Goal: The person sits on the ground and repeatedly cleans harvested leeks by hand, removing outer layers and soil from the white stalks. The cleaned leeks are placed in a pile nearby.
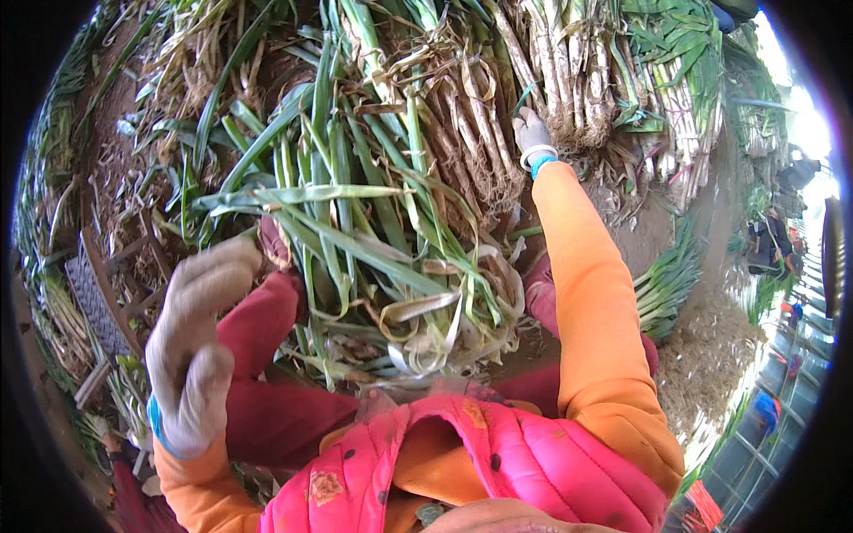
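My left hand (200,333), in a soiled pale glove, is raised at the left above my bent knee, fingers apart and nothing visible in it. My right hand (532,133), gloved too, reaches forward beside a bundle of leeks or large green onions (576,86) with soil on their roots. A thin blue-green tie (524,96) shows at its fingertips; whether the fingers hold it cannot be told. Between my legs lies a heap of loose green leaves and dry peelings (373,246). More unpeeled stalks with roots (473,133) lie just left of my right hand.
Tied bundles with whiter stems (683,120) lie at the upper right. A low seat with woven top (96,293) stands at the left. Loose leaves litter the soil around it. A green bundle (670,286) lies beyond my right arm. Another person's sleeve (136,493) shows at the lower left.
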Demonstrator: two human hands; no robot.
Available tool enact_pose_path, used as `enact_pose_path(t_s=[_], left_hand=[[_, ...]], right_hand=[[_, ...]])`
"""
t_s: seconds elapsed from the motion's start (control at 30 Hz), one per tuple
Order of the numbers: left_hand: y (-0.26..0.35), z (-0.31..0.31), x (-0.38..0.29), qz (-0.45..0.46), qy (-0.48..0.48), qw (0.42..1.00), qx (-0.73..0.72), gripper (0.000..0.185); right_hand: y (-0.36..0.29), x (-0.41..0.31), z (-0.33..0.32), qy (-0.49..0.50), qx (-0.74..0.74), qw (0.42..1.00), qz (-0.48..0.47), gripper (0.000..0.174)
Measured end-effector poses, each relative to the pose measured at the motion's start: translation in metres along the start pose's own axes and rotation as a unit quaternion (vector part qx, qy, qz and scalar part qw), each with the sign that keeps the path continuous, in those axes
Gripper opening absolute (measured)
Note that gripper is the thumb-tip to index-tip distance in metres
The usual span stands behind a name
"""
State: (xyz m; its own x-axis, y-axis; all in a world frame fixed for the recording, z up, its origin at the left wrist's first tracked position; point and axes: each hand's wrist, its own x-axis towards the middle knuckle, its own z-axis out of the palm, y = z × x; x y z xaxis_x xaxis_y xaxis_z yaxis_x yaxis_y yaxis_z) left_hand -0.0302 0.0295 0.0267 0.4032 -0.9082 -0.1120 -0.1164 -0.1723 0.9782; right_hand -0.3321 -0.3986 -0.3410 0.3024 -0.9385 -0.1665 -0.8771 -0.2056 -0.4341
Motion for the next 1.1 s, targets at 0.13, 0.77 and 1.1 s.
enact_pose_path(t_s=[0.13, 0.77, 1.1], left_hand=[[-0.008, 0.007, 0.023, -0.075, 0.005, 0.997, 0.02, 0.066], [0.005, 0.01, 0.032, -0.006, -0.157, 0.986, 0.052, 0.047], [0.005, 0.026, 0.0, 0.018, -0.083, 0.958, -0.273, 0.036]], right_hand=[[0.001, 0.065, 0.016, 0.081, -0.044, 0.996, -0.018, 0.047], [-0.103, -0.043, -0.026, -0.119, 0.306, 0.944, 0.039, 0.056], [-0.215, -0.338, -0.13, -0.172, 0.527, 0.827, -0.094, 0.04]])
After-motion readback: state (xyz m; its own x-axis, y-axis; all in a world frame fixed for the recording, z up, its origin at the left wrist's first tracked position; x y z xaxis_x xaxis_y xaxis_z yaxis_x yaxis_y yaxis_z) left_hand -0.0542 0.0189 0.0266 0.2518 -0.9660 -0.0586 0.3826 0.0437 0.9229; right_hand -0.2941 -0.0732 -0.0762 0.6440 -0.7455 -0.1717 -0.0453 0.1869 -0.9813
